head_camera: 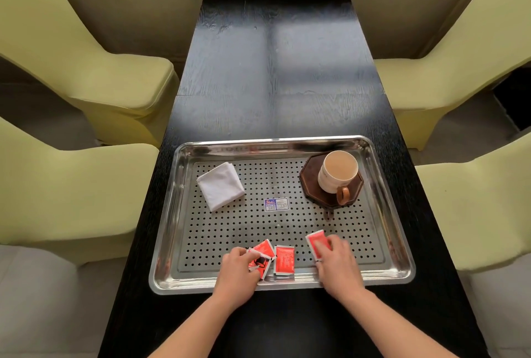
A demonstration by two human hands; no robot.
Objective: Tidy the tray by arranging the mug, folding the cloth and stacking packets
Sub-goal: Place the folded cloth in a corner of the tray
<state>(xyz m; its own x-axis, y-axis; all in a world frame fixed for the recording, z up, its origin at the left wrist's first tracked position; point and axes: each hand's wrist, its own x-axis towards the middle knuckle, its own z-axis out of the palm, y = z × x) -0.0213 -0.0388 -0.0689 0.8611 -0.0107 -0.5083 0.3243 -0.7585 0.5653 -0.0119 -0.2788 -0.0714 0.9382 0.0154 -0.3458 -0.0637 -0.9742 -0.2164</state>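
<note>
A long dark surface (273, 70) runs between pale green chairs (86, 84), with a perforated steel tray (287, 143) on it low in the frame. At the tray's lower edge the left hand (238, 268) curls its fingers round overlapped red packets (263, 252), and the right hand (336, 262) pinches a single packet (316, 241); a loose packet (284, 260) lies flat between them. Further up, a folded white cloth (220, 185) lies at the tray's upper left, a small sticker (275, 204) sits mid-tray, and the mug (337, 172) stands upright on a dark coaster (310, 182) at the upper right.
</note>
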